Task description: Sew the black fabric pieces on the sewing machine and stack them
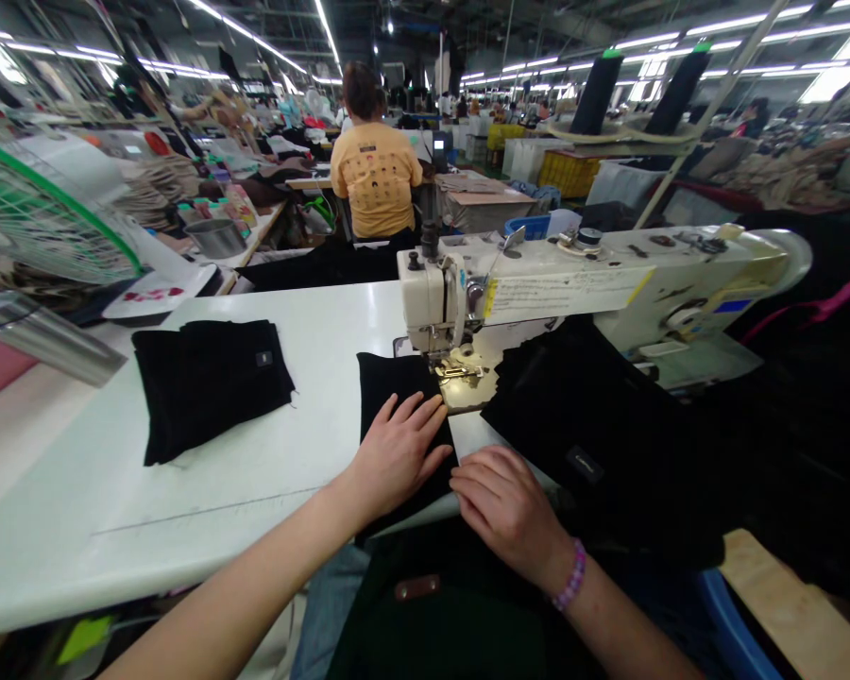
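My left hand [397,453] lies with spread fingers on a black fabric piece [382,387], its fingertips close to the piece's right edge. The piece reaches the needle area of a white sewing machine [425,302]. Fingers bent together, my right hand [502,501] is at the same edge, lower down; the fingertips seem to pinch it, though the grip is partly hidden. To the right lies a pile of black fabric [573,406] with a small label. A folded black stack [212,382] with a small tag rests on the left of the white table [312,321].
A metal cylinder [49,335] and a green-rimmed fan [49,208] stand at the left. Ahead, a person in a yellow shirt [377,179] sits facing away. Black thread cones [599,93] stand behind the machine. A blue bin [733,623] is at lower right.
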Tool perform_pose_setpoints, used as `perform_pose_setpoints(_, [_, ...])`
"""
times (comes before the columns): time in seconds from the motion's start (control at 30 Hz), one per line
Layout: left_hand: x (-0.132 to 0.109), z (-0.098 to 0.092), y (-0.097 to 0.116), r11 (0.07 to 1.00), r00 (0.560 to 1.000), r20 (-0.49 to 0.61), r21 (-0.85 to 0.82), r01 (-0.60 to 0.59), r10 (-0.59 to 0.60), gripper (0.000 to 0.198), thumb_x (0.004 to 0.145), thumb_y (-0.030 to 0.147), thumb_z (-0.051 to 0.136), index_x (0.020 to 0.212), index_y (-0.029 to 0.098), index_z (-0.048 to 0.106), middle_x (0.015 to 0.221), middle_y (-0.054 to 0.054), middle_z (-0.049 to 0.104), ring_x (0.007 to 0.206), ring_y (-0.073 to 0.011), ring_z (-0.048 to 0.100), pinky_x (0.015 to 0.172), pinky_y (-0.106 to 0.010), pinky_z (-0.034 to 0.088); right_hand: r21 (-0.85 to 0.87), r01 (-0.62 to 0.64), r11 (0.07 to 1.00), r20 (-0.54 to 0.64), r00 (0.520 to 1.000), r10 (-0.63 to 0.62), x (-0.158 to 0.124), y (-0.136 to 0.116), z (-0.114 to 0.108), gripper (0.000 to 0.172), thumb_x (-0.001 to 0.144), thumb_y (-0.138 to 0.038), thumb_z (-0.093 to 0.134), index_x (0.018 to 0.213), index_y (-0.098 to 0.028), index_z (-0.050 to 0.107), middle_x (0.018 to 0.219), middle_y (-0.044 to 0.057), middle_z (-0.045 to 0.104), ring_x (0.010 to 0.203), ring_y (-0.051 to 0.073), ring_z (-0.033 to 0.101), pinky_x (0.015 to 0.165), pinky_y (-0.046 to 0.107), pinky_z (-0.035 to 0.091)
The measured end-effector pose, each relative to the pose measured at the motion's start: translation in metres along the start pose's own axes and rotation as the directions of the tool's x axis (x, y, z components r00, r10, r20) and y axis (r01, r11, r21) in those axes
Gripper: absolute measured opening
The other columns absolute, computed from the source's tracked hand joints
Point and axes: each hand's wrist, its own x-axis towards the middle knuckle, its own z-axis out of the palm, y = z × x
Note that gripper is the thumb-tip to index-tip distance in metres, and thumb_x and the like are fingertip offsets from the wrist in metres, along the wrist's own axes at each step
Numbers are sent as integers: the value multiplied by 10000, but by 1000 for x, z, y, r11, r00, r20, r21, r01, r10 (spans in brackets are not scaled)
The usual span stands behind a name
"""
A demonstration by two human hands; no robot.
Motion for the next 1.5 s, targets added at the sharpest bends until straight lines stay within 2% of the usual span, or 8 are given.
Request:
perform_pose_setpoints(0.1, [-2,-4,4,999,999,-27,-42,-31,30,390,979,322,521,1331,172,596,1386,-124,616,1317,-311,529,1112,-556,391,-1,-22,1000,-1,1000,22,8,7,5,155,926,-96,539,933,-181,668,905,53,723,909,196,656,900,396,525])
perform_pose_setpoints(0.2, [-8,-12,11,987,997,-51,-147,-69,62,280,1000,261,460,1127,162,689,1158,-118,715,1122,-254,641,1020,-466,505,6,-39,999,9,999,39,15,14,9,150,939,-114,537,932,-176,673,903,64,713,917,208,647,899,403,533])
perform_pose_setpoints(0.3, [-15,-17,16,969,995,-67,-230,-86,72,283,999,211,429,996,155,707,1004,-105,733,970,-220,681,915,-393,577,16,-47,999,19,999,47,21,20,12,145,937,-111,553,981,-161,682,942,77,719,939,218,644,895,405,541])
perform_pose_setpoints(0.63, [-8,-1,-8,974,980,-118,-141,-176,160,289,999,212,444,1105,106,691,1098,-130,730,1110,-245,662,1055,-452,529,-20,-83,996,6,996,83,41,39,28,136,928,-109,583,926,-160,708,1001,77,742,982,228,636,910,404,537])
perform_pose_setpoints(0.8, [4,4,-25,976,981,-89,-115,-184,174,285,1001,229,446,1102,139,697,1144,-119,715,1121,-226,659,1069,-441,516,-66,-127,990,41,991,130,52,47,31,121,932,-132,607,946,-177,719,1010,68,731,994,224,618,899,403,511])
perform_pose_setpoints(1.03, [21,7,-45,977,973,-153,-97,-190,174,300,996,255,449,1070,124,709,1123,-127,728,1112,-250,661,1005,-428,556,-119,-185,976,92,976,197,67,54,34,111,933,-164,619,943,-190,727,994,63,704,989,238,597,890,407,483])
perform_pose_setpoints(1.3, [41,13,-67,979,983,-146,-156,-131,109,297,980,266,460,1039,126,715,1102,-146,715,1057,-254,675,953,-415,573,-143,-210,967,126,965,228,73,50,32,108,934,-163,614,949,-188,718,1018,78,699,1012,249,585,913,427,473])
perform_pose_setpoints(1.5, [50,15,-78,977,985,-136,-172,-126,103,306,984,274,457,1044,127,718,1129,-148,706,1085,-258,666,970,-412,561,-140,-207,968,139,964,226,61,35,26,100,927,-147,610,942,-178,703,991,66,697,980,244,581,911,418,477])
